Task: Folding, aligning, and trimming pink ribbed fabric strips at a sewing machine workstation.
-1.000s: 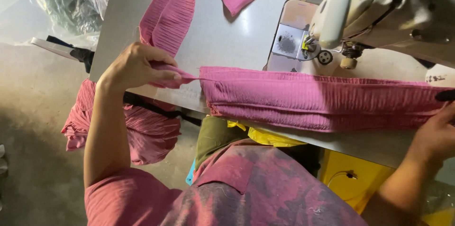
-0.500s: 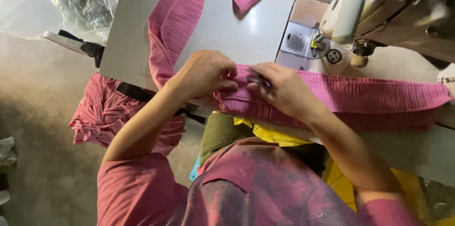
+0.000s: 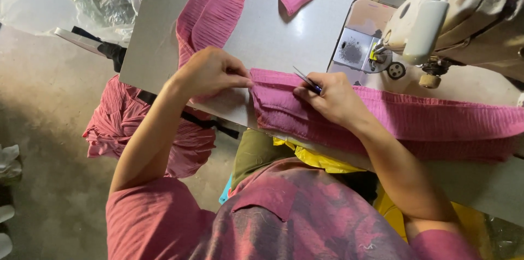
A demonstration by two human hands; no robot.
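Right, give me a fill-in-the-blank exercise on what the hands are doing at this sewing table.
1. The left hand pinches the end of a ____ fabric strip.
2. The right hand holds small thread snips against the ____.
3. The sewing machine stands to the person's ____.
4. More pink cloth hangs off the table's ____ edge.

Missing words: pink; strip; right; left

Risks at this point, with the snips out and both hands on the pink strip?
1. The right hand holds small snips with the tips right over the pink strip; a slip may nick the fabric or the left hand pinching the strip's end close by.
2. The strip lies along the near table edge, and more pink fabric hangs off it; that weight might drag the work down.
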